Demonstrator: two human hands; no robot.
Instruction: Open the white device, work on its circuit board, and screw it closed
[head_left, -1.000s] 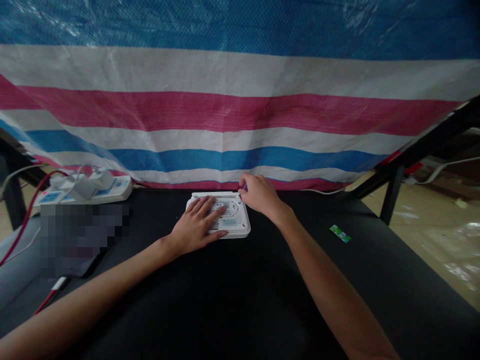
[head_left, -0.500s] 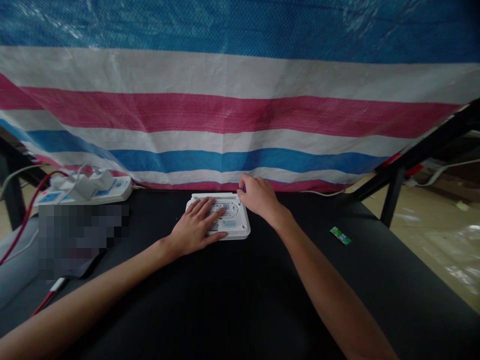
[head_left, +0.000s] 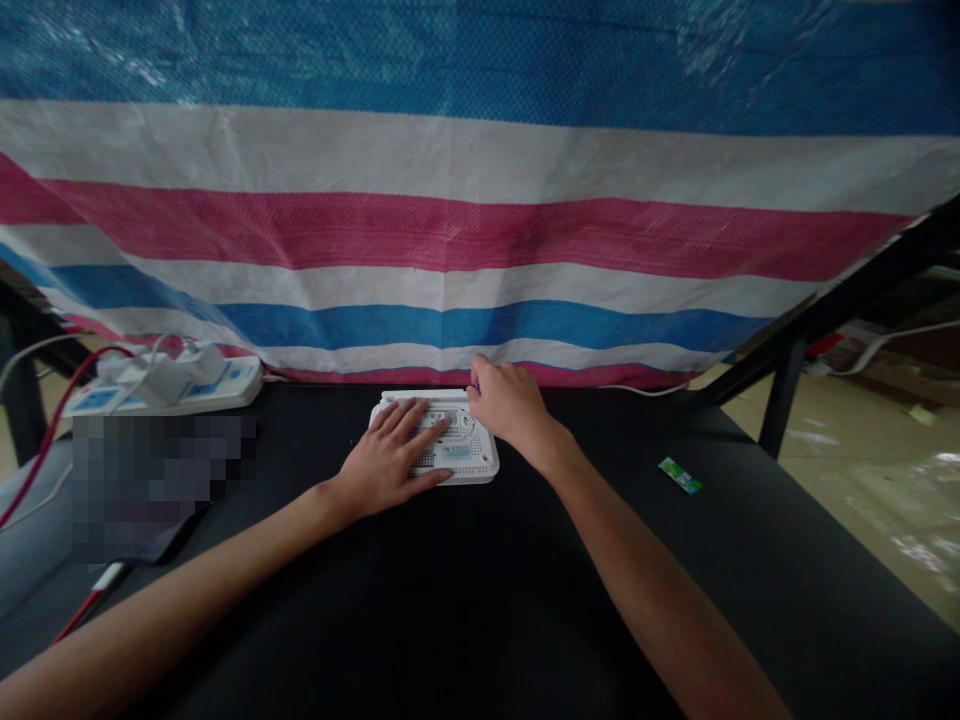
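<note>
Big woven striped tarp point(head_left: 480, 250) hangs behind the matte black worktop point(head_left: 480, 600), hiding whatever's past it. A chunk at left is pixelated out, next to a white power strip point(head_left: 187, 385) with a red cable. The flat white vented box point(head_left: 457, 455) sits at the far middle; left hand point(head_left: 390, 460) lies spread flat on it, right hand point(head_left: 506, 405) curled at its far right corner, fingertips hidden so can't tell what it's gripping. Small green packet point(head_left: 680, 475) lies right.
</note>
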